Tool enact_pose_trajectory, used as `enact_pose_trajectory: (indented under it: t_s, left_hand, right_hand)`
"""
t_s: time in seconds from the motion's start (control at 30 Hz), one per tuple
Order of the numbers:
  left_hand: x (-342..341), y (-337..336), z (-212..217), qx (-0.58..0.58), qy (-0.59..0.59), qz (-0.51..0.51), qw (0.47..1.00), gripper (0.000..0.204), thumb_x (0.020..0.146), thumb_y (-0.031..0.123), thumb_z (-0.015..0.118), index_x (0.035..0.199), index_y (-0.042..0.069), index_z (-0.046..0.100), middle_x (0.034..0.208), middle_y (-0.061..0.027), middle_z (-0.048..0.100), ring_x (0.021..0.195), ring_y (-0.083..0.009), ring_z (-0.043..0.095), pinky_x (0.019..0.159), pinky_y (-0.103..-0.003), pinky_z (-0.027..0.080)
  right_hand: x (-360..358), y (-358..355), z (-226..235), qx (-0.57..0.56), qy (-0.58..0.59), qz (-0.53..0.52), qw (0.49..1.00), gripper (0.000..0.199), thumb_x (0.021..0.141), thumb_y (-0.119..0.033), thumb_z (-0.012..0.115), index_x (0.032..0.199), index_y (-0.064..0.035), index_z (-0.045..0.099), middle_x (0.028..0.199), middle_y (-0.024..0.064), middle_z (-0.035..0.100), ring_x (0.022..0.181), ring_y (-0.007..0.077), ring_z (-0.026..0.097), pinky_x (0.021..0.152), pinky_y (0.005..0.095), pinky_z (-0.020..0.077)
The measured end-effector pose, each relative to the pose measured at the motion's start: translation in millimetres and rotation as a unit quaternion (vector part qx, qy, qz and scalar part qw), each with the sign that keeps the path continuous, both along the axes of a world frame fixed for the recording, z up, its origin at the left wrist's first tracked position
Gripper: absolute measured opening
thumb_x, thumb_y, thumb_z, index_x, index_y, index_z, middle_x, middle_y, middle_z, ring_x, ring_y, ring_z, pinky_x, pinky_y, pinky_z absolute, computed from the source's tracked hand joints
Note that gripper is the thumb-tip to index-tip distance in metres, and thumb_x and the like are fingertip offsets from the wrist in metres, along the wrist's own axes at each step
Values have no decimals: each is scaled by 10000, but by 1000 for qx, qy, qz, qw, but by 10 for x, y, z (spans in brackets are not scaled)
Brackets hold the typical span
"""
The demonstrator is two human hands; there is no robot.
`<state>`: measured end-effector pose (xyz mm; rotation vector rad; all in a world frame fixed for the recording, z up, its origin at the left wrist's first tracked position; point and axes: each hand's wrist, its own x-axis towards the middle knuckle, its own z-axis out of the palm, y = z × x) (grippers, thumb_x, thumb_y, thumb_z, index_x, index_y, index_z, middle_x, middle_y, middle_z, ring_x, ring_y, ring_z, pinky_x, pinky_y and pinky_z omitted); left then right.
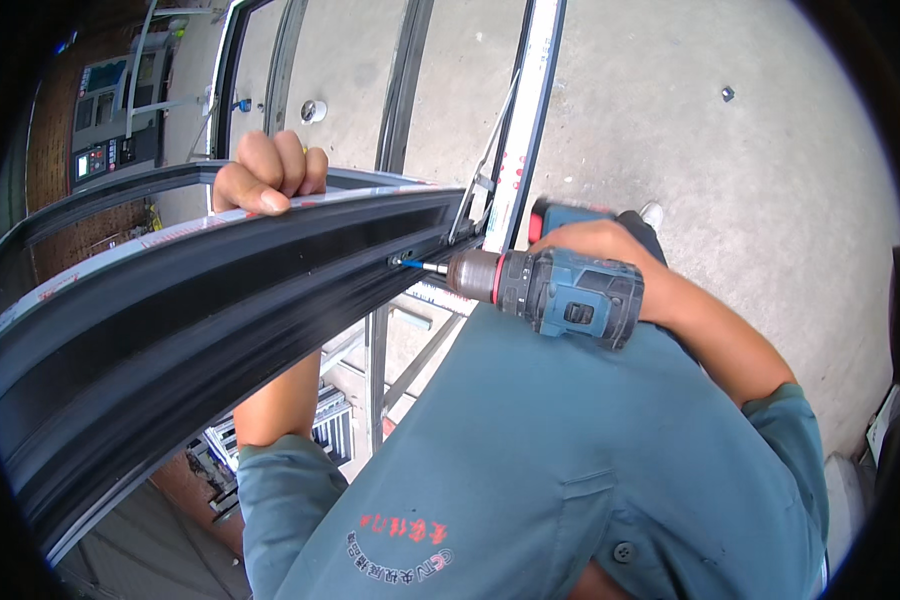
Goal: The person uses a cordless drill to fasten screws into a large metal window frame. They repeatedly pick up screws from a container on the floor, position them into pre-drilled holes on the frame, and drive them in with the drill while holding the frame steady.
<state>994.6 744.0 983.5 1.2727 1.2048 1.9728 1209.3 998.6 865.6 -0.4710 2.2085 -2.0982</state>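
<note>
Looking down from the head camera, a long dark aluminium frame profile point(200, 300) is seen running from the lower left up toward the middle of the picture, where it meets an upright profile point(525, 110) with a white protective strip. The left hand point(268, 172) is curled over the top edge of the dark profile, its fingers point(280, 160) wrapped round the far side and gripping it. The right hand point(595, 245) is closed round the handle of a teal cordless drill point(560, 290), which is held level just to the right of the profile's end. The drill's bit point(425, 266) is pressed against a screw point point(398, 260) in the groove of the profile, near the corner joint. The drill thus lies to the right of the left hand and lower, well apart from it along the profile. A grey-green work shirt point(550, 450) fills the lower part of the view, and a concrete floor point(750, 180) is seen behind, with a small nut point(727, 94) lying on it.
</note>
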Motion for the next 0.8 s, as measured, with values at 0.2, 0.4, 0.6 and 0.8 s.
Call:
enact_pose_trajectory:
  t_s: [0.2, 0.4, 0.6, 0.8]
  left_hand:
    - [-13, 0, 10, -4, 5, -4, 1000, 399, 976, 426, 694, 1033, 32, 710, 831, 11, 396, 779, -131, 414, 704, -302, 348]
    - [-98, -45, -50, 4, 12, -27, 1000, 360, 977, 376, 708, 1048, 23, 712, 838, 7, 415, 775, -131, 428, 701, -299, 364]
    - [-241, -395, -210, -7, -57, 3, 998, 363, 977, 332, 721, 1188, 38, 697, 929, -52, 587, 908, -154, 566, 795, -351, 481]
    - [1065, -766, -485, -46, -376, 395, 837, 305, 1042, 170, 608, 1298, 6, 616, 1267, -162, 651, 1228, -287, 617, 1093, -443, 519]
  right_hand:
    - [2, 34, 36, 17, -65, 55, 996, 263, 790, -163, 747, 1016, -34, 714, 917, 174, 718, 858, 352, 703, 757, 404, 537]
    - [-64, 94, 54, 40, 37, -3, 999, 307, 778, -152, 755, 1057, -28, 726, 963, 156, 741, 893, 330, 718, 795, 392, 555]
    - [99, -28, -73, 54, -19, 43, 997, 348, 772, -126, 763, 1091, 7, 722, 976, 152, 739, 873, 281, 723, 806, 375, 548]
    - [260, 144, -175, 31, 57, -24, 998, 301, 764, -101, 762, 1052, -14, 737, 915, 155, 731, 834, 339, 708, 740, 382, 541]
